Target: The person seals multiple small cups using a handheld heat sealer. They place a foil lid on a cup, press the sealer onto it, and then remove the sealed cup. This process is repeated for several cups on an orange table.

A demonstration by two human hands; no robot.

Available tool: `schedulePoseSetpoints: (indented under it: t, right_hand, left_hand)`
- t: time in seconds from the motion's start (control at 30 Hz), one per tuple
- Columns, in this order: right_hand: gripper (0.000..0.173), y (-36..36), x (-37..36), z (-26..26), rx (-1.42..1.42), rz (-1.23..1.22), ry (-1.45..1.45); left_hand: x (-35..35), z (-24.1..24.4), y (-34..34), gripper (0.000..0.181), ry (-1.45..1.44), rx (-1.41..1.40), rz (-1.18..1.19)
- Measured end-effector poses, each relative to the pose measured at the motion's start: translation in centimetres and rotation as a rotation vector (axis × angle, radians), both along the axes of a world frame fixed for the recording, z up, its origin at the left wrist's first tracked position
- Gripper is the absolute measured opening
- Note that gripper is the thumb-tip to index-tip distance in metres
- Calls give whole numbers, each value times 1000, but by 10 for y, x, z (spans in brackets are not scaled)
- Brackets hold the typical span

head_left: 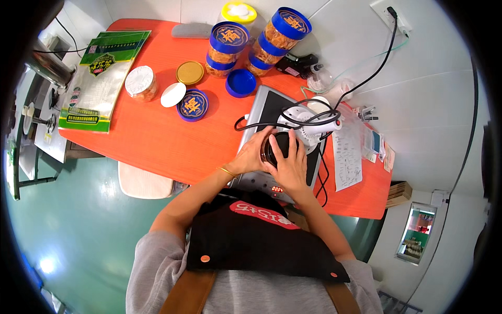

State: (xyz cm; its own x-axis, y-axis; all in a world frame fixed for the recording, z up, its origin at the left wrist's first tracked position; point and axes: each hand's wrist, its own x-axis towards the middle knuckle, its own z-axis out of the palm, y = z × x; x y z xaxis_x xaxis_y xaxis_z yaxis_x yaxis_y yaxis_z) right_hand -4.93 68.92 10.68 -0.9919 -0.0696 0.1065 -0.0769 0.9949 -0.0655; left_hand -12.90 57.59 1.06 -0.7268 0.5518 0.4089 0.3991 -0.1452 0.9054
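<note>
My left hand [251, 153] and my right hand [290, 165] are both closed around a dark-lidded round jar [280, 147], fingers spread over its top and side. Under it lies a silver device with a black top [270, 100] and a lit red display at its near edge. Just beyond the jar, a white handheld electric appliance [323, 125] with a black cord rests on that device. To the left are a foil-topped jar [140, 80], a gold lid [190, 72], a white disc [173, 94] and a blue printed lid [192, 104].
Stacked blue-lidded snack jars [229, 37] stand near the wall, beside an upturned blue lid [240, 83]. Green-and-clear pouches [102, 74] lie at the left of the red-orange table [164, 145]. A paper slip [347, 159] is at the right; a stool [145, 180] stands below the edge.
</note>
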Motion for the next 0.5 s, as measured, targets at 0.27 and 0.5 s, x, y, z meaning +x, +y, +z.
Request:
schedulePoseSetpoints:
  t: [0.27, 0.5]
  right_hand:
    - [69, 7, 3, -1, -63, 10, 19]
    - [51, 99, -23, 0, -754, -451, 637]
  left_hand:
    - [-5, 2, 6, 108, -107, -25, -158]
    - [-7, 5, 9, 127, -170, -4, -195]
